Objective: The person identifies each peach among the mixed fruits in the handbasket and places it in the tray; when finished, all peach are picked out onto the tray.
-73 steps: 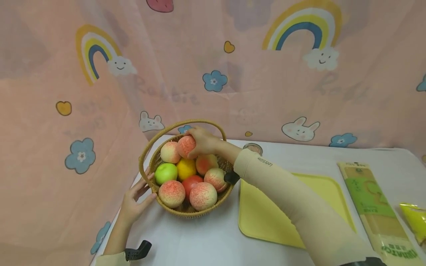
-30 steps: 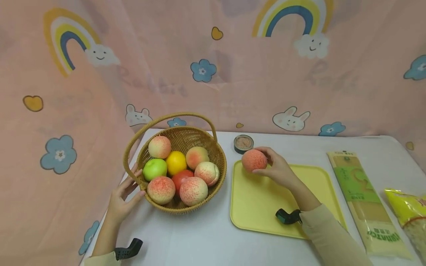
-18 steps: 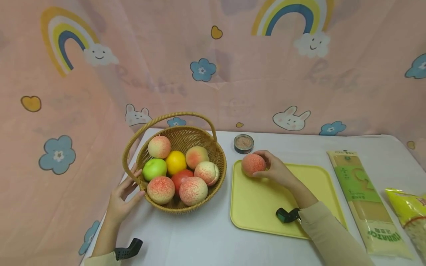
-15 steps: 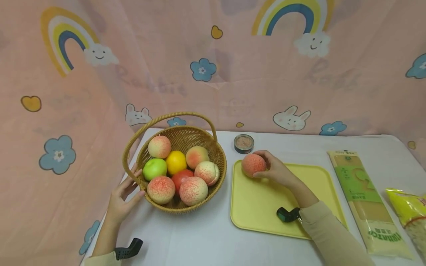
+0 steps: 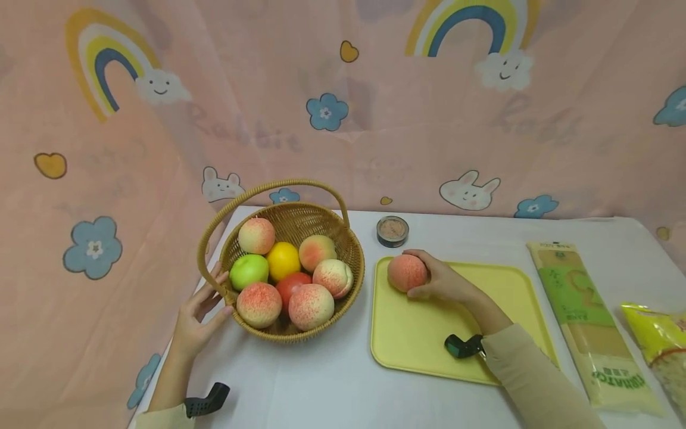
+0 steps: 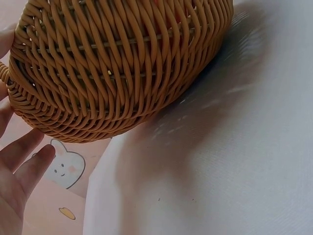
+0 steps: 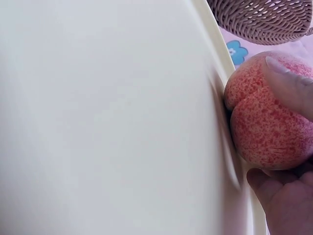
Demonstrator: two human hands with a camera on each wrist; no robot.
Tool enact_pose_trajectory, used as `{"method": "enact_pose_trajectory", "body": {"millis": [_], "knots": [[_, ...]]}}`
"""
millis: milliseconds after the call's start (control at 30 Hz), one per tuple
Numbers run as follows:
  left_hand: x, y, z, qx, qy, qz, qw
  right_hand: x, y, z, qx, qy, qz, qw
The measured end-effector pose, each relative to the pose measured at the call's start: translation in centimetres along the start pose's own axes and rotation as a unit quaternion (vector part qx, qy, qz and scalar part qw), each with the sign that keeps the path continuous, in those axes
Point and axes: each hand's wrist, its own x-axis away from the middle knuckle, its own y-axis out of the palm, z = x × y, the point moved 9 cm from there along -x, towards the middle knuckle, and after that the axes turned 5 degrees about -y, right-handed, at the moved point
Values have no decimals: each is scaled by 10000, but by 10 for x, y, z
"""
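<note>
My right hand [image 5: 440,281] holds a red-speckled peach [image 5: 406,273] at the far left corner of a yellow tray [image 5: 412,339]. In the right wrist view the thumb lies over the peach [image 7: 274,132], close against the tray's rim [image 7: 227,58]; whether it bears on the tray I cannot tell. At the left, fairly straight fingers of my left hand [image 5: 194,325] touch the outside of a wicker basket [image 5: 308,215] near its handle's base. Several peaches [image 5: 311,307], a green apple [image 5: 249,271], a yellow round fruit [image 5: 283,261] and a red fruit [image 5: 292,288] lie inside it.
A small round tin [image 5: 392,231] stands behind the tray. To the tray's right lie a long green-and-tan packet [image 5: 584,316] and a yellow bag [image 5: 656,333]. A pink printed curtain [image 5: 396,149] hangs behind and left of the white table [image 5: 300,387].
The right hand took the peach out of the basket, carried it right and brought it down over the tray's corner, most recently slightly nearer. The left hand stays at the basket.
</note>
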Motion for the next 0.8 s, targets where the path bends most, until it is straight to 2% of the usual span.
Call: {"method": "enact_pose_trajectory", "body": {"millis": [167, 300, 400, 600, 800], "knots": [[1, -1, -3, -155, -155, -90, 9997, -2, 1, -1, 8, 16, -42, 10000], [1, -3, -4, -76, -239, -144, 9996, -3, 0, -5, -85, -72, -66, 9999], [2, -3, -2, 60, -155, -168, 9997, -1, -5, -14, 8, -244, 49, 9997], [3, 3, -1, 325, -133, -275, 9990, 8, -22, -49, 392, -627, 502, 9960], [2, 3, -2, 442, -23, -292, 9986, 4, -18, -97, 314, -1213, 517, 9908]]}}
